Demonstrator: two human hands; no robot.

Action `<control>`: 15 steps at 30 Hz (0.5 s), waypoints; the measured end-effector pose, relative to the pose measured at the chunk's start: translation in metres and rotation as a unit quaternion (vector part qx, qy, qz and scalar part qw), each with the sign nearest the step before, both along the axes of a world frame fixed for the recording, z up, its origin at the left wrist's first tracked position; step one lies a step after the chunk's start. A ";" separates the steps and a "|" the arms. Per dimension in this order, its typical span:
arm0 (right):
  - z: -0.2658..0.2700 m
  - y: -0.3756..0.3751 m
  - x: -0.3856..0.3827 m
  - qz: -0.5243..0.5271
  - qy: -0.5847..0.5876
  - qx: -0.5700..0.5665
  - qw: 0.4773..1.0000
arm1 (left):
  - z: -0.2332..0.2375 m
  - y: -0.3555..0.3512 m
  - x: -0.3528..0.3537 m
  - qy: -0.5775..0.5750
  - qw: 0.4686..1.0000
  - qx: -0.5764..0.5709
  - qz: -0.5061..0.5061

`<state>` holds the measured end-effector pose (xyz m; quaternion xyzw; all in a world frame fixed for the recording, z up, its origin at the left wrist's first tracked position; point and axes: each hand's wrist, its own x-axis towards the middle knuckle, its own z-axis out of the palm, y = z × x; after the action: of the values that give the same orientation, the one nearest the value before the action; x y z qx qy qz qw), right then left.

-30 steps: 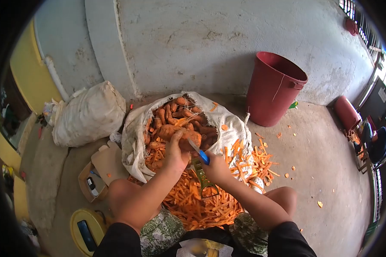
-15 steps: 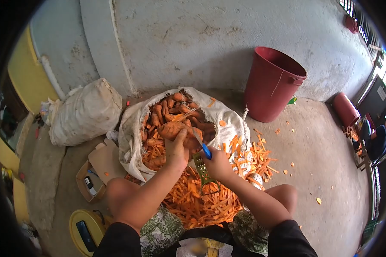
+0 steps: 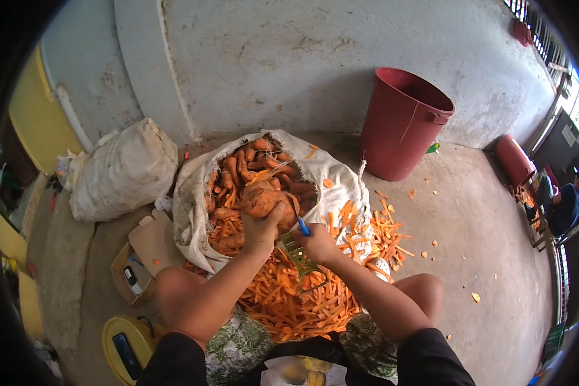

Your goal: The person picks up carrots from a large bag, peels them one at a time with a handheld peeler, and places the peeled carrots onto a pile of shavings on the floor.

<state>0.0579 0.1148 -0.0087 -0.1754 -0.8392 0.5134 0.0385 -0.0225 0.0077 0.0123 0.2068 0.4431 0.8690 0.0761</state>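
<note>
My left hand (image 3: 264,226) is closed around a large orange-skinned sweet potato (image 3: 260,199), held over the mouth of an open white sack (image 3: 190,215). In my right hand (image 3: 318,244) is a knife with a blue handle (image 3: 303,226); its blade lies against the sweet potato's right side. More whole sweet potatoes (image 3: 237,166) fill the sack. Under my wrists a green grater (image 3: 298,258) leans on a heap of cut orange strips (image 3: 296,305). Whether the blade has entered the flesh is hard to tell.
A tall dark red bin (image 3: 402,128) stands by the wall. To the left are a stuffed white sack (image 3: 125,170), an open cardboard box (image 3: 153,241) and a yellow lid (image 3: 114,347) with a phone on it. A seated person (image 3: 563,206) is at far right.
The sweet potato has turned in my left hand, its broad end now facing me more. The knife has tilted more upright against its right side. The view has shifted slightly.
</note>
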 end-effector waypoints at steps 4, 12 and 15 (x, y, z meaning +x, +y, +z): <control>-0.015 0.001 -0.005 0.011 -0.044 -0.040 0.998 | -0.002 -0.005 -0.004 0.068 0.995 -0.072 0.011; -0.032 0.000 -0.012 0.041 -0.086 -0.078 0.992 | 0.003 -0.002 -0.003 0.260 0.949 -0.142 0.107; -0.060 0.005 -0.019 0.036 -0.103 -0.137 0.984 | 0.024 -0.003 0.008 0.394 0.917 -0.057 -0.006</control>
<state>0.0394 0.1203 -0.0686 -0.2008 -0.7658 0.6041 -0.0909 -0.0140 0.0049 0.0363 0.5306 0.4846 0.6898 -0.0881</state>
